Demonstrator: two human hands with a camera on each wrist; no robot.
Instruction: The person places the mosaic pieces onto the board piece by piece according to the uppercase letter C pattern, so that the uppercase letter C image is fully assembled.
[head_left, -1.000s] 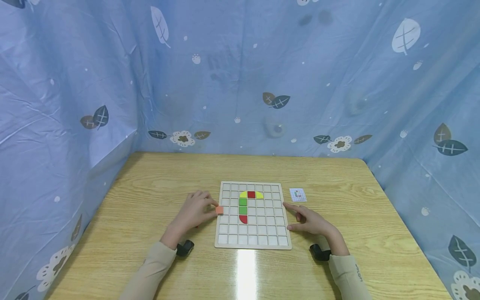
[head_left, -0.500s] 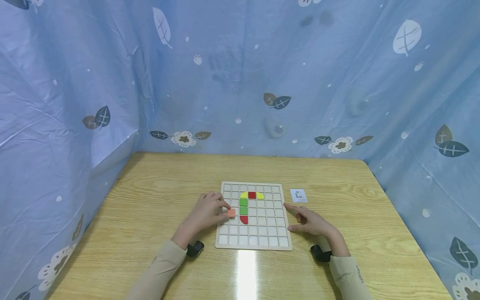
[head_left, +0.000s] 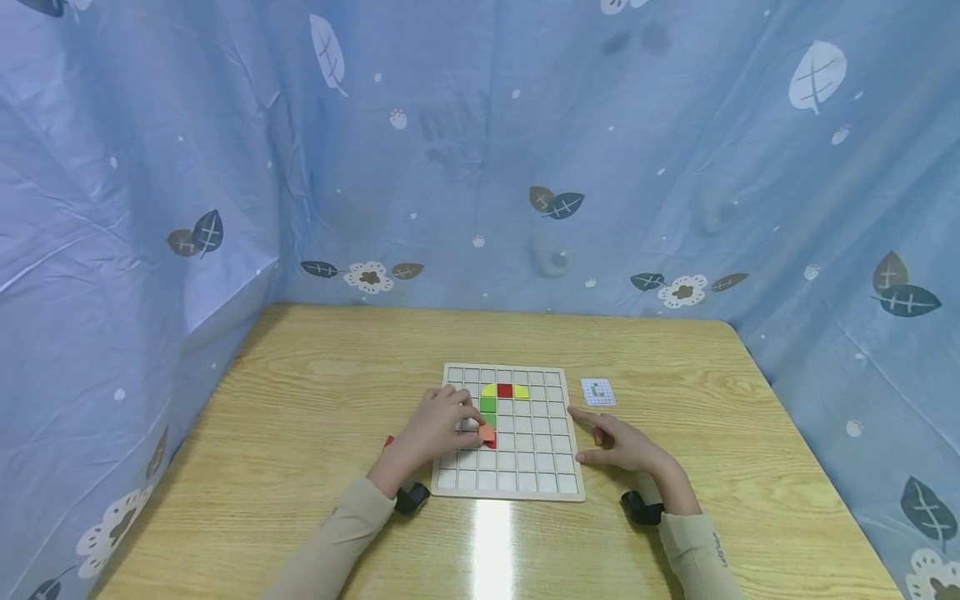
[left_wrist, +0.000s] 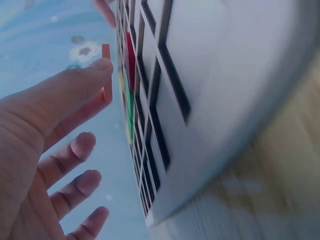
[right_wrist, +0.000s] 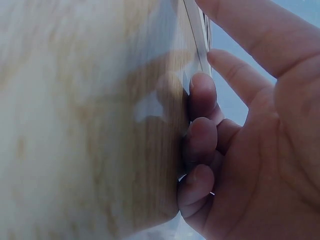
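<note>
My left hand (head_left: pixel 437 423) pinches a small orange square tile (head_left: pixel 487 432) between thumb and index finger, its other fingers spread apart. In the left wrist view the orange tile (left_wrist: pixel 108 93) is edge-on, apart from the board's face. The pale grid board (head_left: pixel 525 462) lies on the table. It bears a red square tile (head_left: pixel 505 391) between two yellow rounded tiles (head_left: pixel 521 392), and green tiles (head_left: pixel 488 404) below. The held tile partly covers a red rounded tile (head_left: pixel 491 444). My right hand (head_left: pixel 622 443) touches the board's right edge with index finger and thumb; its other fingers curl against the table.
A small card (head_left: pixel 597 392) with a coloured grid pattern lies right of the board. Something red (head_left: pixel 389 440) shows on the table (head_left: pixel 337 358) beside my left wrist, mostly hidden. A blue patterned curtain (head_left: pixel 450 150) stands behind the table and along both sides.
My left hand has carried the orange tile rightward from the board's left edge to over the red rounded tile. The right hand has stayed at the board's right edge.
</note>
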